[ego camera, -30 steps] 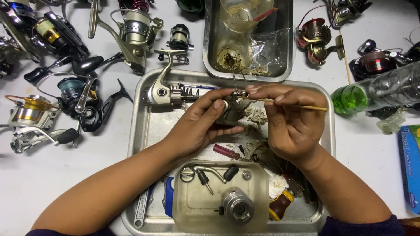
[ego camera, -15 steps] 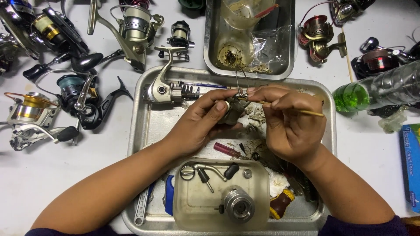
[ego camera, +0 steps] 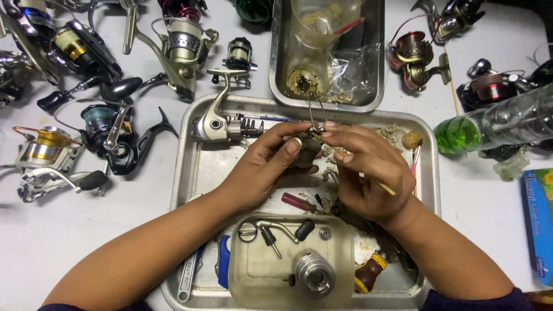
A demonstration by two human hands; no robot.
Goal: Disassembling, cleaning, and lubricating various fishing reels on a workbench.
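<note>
Since earlier, both hands have been shifted slightly left. Left hand (ego camera: 262, 167) is closed on the reel part (ego camera: 306, 151); right hand (ego camera: 368, 173) pinches a thin stick (ego camera: 387, 189) over the metal tray (ego camera: 196, 167).

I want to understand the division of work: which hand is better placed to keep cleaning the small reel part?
The right hand, probably. It holds a thin stick and its fingertips meet the small reel part, while the left hand grips that part from below.

A white table (ego camera: 86, 242) is seen from above, evenly lit, with only soft shadows cast. No wall, floor or window is shown. At the far right corner, a dark patch (ego camera: 541, 8) is glimpsed.
</note>
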